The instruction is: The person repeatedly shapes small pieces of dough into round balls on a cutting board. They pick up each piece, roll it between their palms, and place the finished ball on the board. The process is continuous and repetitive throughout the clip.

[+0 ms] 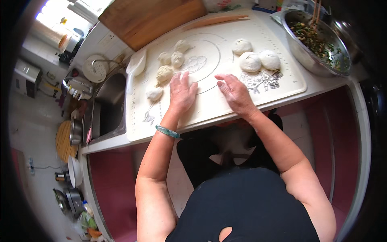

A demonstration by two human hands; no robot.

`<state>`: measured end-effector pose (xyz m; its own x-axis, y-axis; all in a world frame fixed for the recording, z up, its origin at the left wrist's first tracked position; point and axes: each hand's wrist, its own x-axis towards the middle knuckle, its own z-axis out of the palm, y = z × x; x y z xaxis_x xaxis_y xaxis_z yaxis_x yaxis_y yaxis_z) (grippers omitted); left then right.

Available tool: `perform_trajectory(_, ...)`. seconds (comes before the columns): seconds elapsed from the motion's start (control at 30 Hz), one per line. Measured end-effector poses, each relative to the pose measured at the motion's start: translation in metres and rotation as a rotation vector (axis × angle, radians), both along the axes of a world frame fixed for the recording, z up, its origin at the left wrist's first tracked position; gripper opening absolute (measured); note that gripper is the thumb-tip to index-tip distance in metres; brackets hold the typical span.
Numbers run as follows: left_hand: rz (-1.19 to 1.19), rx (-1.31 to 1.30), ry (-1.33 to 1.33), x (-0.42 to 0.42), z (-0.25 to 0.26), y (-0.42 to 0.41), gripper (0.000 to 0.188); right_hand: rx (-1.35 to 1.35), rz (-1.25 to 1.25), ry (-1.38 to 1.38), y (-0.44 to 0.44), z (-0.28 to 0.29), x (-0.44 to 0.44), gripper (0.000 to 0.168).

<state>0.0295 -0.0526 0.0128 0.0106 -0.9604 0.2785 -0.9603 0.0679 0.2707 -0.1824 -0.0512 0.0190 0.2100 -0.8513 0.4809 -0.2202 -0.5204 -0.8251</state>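
My left hand [182, 93] lies palm down on a pale pastry mat [208, 106] with printed markings, its fingers spread. Close to its fingertips is a rough lump of dough [164, 73], and a smoother, floured dough piece [154, 93] sits to its left. More small dough lumps [177, 59] lie farther back. My right hand [237, 94] is over the mat's front part, fingers slightly bent and apart, with nothing seen in it. Beyond it stand three round, floured, stuffed-looking dough buns [250, 62] grouped together. Both hands have flour on them.
At the right, a steel bowl [314, 65] holds chopped green filling [314, 42] and chopsticks [316, 13]. A rolling pin [217, 21] lies at the back before a wooden board [151, 22]. To the left are a white scoop [137, 64] and a sink [110, 99].
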Motion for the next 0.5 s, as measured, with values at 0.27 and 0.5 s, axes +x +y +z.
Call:
perform_trajectory(0.27, -0.39, 0.066, -0.05, -0.079, 0.016, -0.086, 0.054, -0.035, -0.081, -0.111, -0.005, -0.001, -0.009, 0.018)
perform_trajectory(0.5, -0.029, -0.217, 0.294, -0.003, 0.032, -0.105, 0.053, 0.079, -0.046, -0.113, -0.004, -0.003, -0.008, 0.023)
